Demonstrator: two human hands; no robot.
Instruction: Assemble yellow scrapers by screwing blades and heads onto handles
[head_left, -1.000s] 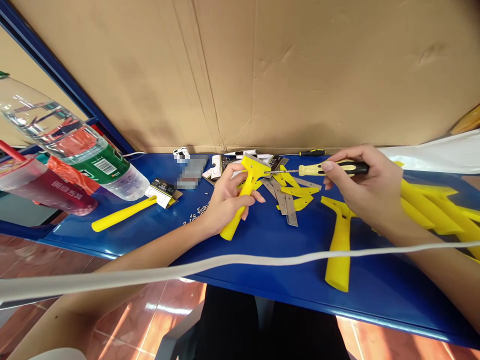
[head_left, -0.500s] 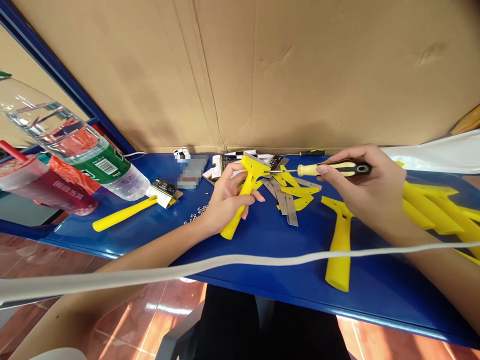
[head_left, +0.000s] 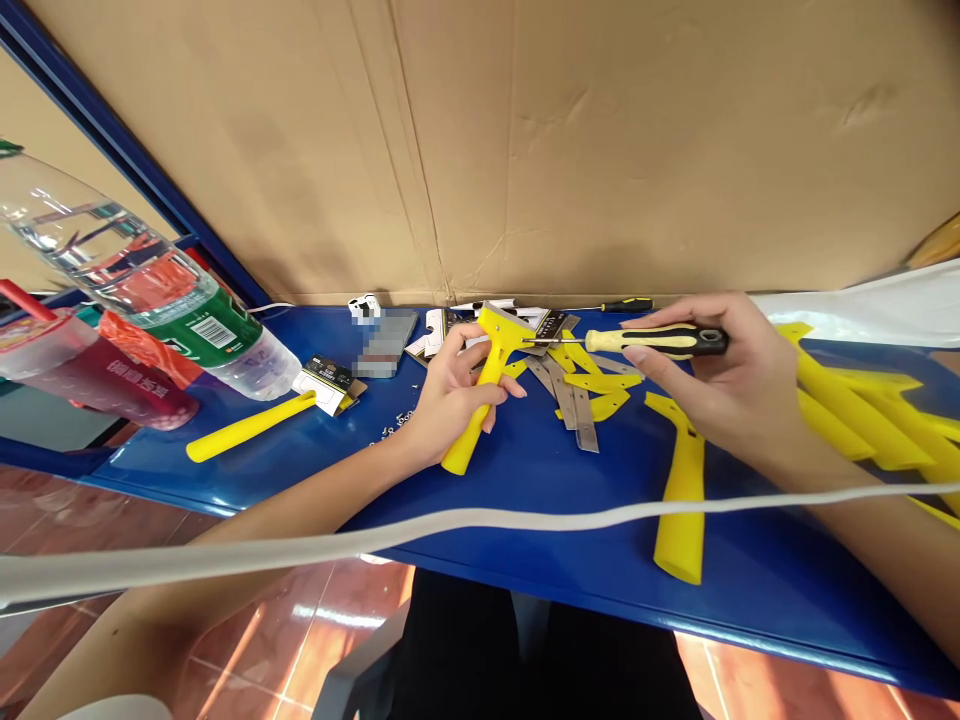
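The left hand [head_left: 454, 395] grips a yellow plastic scraper [head_left: 463, 450]; the right hand [head_left: 720, 375], apart, holds a screwdriver [head_left: 660, 341] at its head; a slipping tip could jab that left hand.

- A sheet of brown cardboard [head_left: 525, 150] stands at 12 o'clock behind the blue worktop [head_left: 765, 545].
- A clear plastic water bottle [head_left: 142, 275] with a green label lies at 10 o'clock, above a red plastic cup [head_left: 105, 385].
- Small metal washers [head_left: 390, 425] are scattered at 8 o'clock.
- A pale cable [head_left: 465, 520] crosses at 6 o'clock, over a glossy tiled floor [head_left: 337, 610].
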